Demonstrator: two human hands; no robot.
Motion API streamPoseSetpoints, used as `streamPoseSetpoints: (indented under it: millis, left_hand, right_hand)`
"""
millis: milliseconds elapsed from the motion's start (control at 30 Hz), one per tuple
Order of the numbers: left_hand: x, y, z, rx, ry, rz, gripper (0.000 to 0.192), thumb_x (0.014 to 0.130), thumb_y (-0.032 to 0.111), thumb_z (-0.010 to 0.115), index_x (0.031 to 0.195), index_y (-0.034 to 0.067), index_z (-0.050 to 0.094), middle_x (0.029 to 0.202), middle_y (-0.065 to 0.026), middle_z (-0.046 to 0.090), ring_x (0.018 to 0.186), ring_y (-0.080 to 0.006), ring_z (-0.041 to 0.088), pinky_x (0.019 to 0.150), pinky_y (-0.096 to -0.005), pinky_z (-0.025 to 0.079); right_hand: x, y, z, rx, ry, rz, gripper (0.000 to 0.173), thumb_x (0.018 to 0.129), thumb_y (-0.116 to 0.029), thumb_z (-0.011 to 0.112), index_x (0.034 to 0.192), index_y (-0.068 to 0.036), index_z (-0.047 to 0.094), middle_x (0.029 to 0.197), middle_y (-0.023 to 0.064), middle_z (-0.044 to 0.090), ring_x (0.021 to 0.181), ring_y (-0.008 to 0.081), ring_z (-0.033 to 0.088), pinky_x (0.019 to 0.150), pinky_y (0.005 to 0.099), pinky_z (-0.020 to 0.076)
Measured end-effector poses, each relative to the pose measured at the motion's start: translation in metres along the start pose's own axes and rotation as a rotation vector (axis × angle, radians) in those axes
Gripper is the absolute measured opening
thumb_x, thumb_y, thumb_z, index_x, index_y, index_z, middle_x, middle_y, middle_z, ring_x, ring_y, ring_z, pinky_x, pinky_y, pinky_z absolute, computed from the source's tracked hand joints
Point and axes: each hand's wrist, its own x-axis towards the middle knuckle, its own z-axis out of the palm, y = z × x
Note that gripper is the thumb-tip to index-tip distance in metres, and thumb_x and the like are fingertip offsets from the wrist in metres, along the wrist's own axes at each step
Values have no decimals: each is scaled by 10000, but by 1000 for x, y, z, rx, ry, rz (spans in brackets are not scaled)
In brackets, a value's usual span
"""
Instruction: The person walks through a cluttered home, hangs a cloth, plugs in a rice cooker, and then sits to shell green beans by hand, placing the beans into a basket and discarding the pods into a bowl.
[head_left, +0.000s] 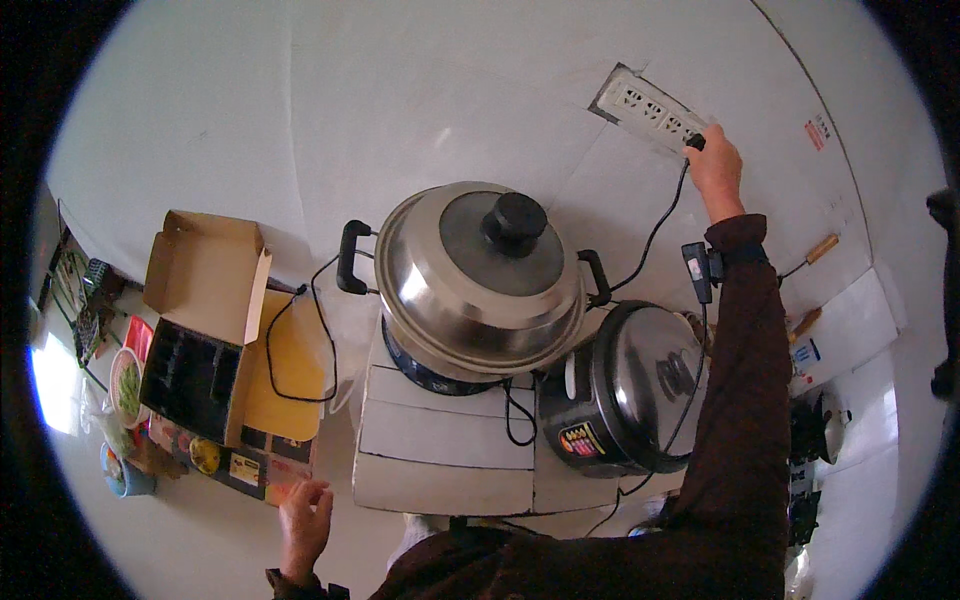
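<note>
My right hand (717, 166) grips a black plug (696, 141) at the lower right end of a white wall socket strip (645, 109). The plug's black cord runs down behind a large steel pot (480, 315) with a domed lid and black knob. Beneath the pot is a dark blue base. At lower left, my left hand (306, 521) hangs with fingers loosely curled and nothing visible in it, near a low surface with printed sheets. A steel-lidded rice cooker (630, 390) stands right of the pot.
Left of the pot, an open cardboard box (202, 277) with a black insert lies beside a yellow board (285, 360). A looped cord hangs there. A basket of greens (129, 386) is farther left. Another cord with a black connector (697, 271) hangs by my right forearm.
</note>
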Motion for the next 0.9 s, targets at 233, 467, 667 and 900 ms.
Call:
streamPoseSetpoints:
  millis: [233,467,667,900]
  left_hand:
    - [-3,-5,0,30,-4,13,117,821,21,594,923,-32,617,851,-149,639,653,-198,612,598,-315,505]
    - [5,-4,3,23,-14,-82,94,819,37,602,876,-35,619,821,-148,632,647,-218,615,607,-313,500]
    - [12,3,11,-9,-29,-89,108,811,47,607,874,-41,615,802,-148,623,670,-236,621,617,-328,495]
    - [15,1,8,67,-36,-50,107,810,38,600,885,-39,608,795,-147,606,683,-239,612,632,-335,494]
  right_hand:
    - [-19,-2,14,94,150,25,337,741,-181,719,968,-23,526,908,213,638,868,408,610,756,484,479]
    - [9,-1,4,-130,-36,1,358,751,-207,726,986,-36,517,893,191,646,882,398,618,750,474,485]
    - [-11,-5,17,19,162,42,341,751,-241,739,943,-53,530,841,175,658,817,388,627,708,465,478]
    - [1,-5,12,-11,60,21,313,750,-227,735,907,-45,535,837,178,649,814,407,618,709,484,471]
